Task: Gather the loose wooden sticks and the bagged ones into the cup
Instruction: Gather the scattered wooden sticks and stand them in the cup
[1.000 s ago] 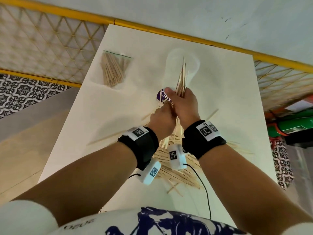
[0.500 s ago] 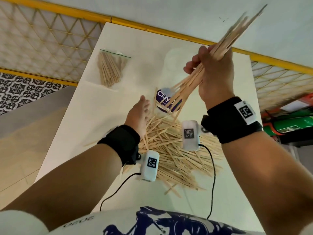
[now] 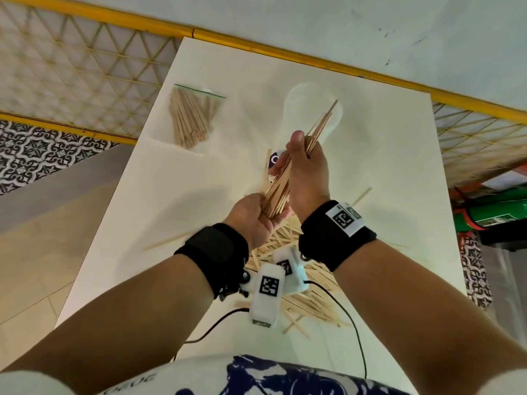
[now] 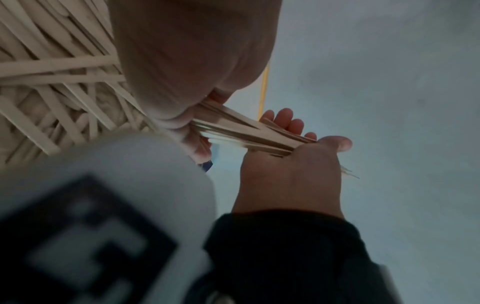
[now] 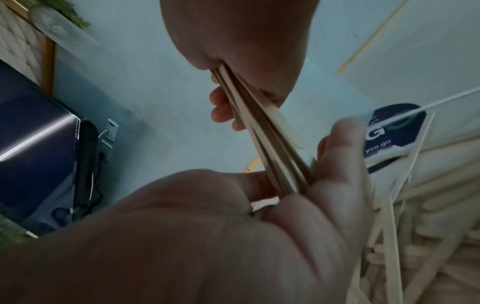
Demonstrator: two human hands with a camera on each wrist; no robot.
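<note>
Brought the stick bundle [image 3: 279,191] down from its earlier height. Gripped it in right hand [image 3: 307,178] and left hand [image 3: 253,220], fingers curled round. Read "you go" on the cup [image 5: 389,135].

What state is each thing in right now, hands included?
Stick bundle: held off the table, gripped by both hands.
Right hand: grips the bundle's middle.
Left hand: holds its lower end.
Loose sticks: scattered pile on the table.
Bag: lying flat, sticks inside.
Cup: clear, partly hidden behind the hands.
</note>
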